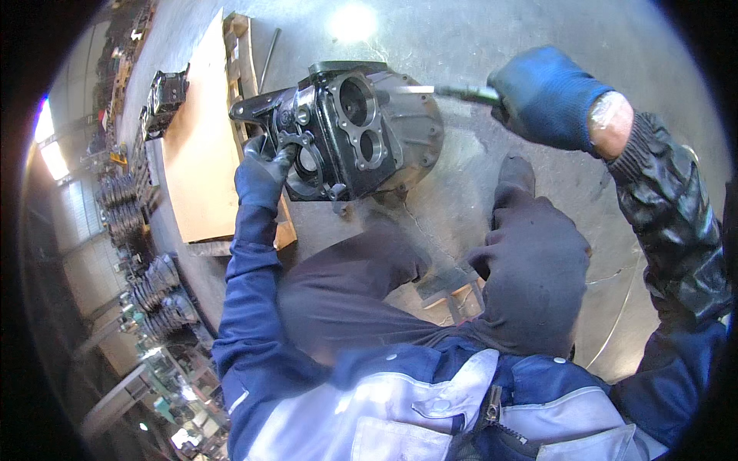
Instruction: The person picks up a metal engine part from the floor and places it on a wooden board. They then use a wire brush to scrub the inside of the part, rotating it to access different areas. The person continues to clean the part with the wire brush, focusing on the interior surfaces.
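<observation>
A black cast-metal gearbox housing with round bores and a grey bell-shaped casting on its right side stands in front of me. My left hand, in a dark blue glove, is closed on the housing's near left part, beside a ring-shaped flange. In my right hand, also blue-gloved, is a hand tool with a dark handle and a thin pale blade or shaft. Its pale end points left and overlaps the grey casting in view; whether it touches cannot be told.
A cardboard-topped wooden pallet lies to the left, with another black casting at its far side. A thin rod is beyond the housing. My legs are below, with a small wooden piece between them. Racks of parts line the far left.
</observation>
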The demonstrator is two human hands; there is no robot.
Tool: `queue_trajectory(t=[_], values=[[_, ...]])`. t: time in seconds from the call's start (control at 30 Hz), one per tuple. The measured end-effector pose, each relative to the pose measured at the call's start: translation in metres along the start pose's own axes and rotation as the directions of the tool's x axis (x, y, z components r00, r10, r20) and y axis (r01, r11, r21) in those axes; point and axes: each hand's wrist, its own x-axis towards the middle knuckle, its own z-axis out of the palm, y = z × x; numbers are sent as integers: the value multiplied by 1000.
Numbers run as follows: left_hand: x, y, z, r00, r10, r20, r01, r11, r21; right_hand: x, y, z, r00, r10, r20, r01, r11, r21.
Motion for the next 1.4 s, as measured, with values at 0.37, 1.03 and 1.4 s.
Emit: queue_trajectory(t=[0.37, 1.03, 1.4], values=[[4, -16, -7, 989, 150, 11, -148, 984, -102, 8, -31, -76, 995, -47, 92, 65, 977, -203], [-13, -64, 44, 951, 294, -93, -144, 158, -977, 47, -188, -134, 924, 245, 295, -128, 922, -366], [-2, -64, 54, 945, 308, -106, -130, 56, -990, 42, -185, -132, 872, 347, 346, -297, 936, -188]])
